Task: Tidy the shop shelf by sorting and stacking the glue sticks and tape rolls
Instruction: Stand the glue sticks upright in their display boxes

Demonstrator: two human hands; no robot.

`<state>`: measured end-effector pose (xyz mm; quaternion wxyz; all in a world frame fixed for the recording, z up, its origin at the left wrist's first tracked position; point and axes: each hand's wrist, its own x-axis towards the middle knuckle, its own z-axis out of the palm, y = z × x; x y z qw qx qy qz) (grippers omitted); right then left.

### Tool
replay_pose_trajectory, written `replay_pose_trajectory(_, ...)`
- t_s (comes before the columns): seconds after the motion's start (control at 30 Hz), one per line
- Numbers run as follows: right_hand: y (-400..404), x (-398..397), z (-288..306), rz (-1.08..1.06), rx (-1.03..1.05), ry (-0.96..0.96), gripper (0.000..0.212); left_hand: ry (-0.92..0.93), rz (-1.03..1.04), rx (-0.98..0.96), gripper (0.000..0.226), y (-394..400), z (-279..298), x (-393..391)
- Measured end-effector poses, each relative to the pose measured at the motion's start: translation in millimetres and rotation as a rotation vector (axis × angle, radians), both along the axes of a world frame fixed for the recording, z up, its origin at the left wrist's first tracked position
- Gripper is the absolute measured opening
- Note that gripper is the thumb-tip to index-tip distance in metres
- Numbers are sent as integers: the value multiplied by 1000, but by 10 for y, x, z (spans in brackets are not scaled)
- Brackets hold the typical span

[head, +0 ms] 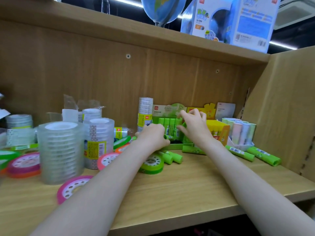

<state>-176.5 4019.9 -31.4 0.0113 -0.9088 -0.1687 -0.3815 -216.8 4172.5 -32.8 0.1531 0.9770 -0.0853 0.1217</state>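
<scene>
Left hand (152, 136): fingers curled over a green glue stick (168, 137) lying at the display box's front edge, gripping it.
Right hand (194, 126): pinches the top of an upright glue stick (179, 126) in the row inside the green display box (172, 147).
Loose glue sticks (263, 155): lying at 3 o'clock of the box on the shelf (187, 193) (more lie just in front of it).
Green tape roll (151, 165): flat at 6 o'clock of the left hand.
Clear tape stacks (60, 152): upright at 9 o'clock, pink tape rolls (71, 188) flat beside them.
Yellow box (219, 132): just at 3 o'clock of the right hand.
</scene>
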Motion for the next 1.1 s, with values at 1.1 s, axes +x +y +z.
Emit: replay_pose_trajectory(1.1, -46, -185, 19, 306, 372, 20, 22, 140, -111, -46, 29, 111, 99, -98)
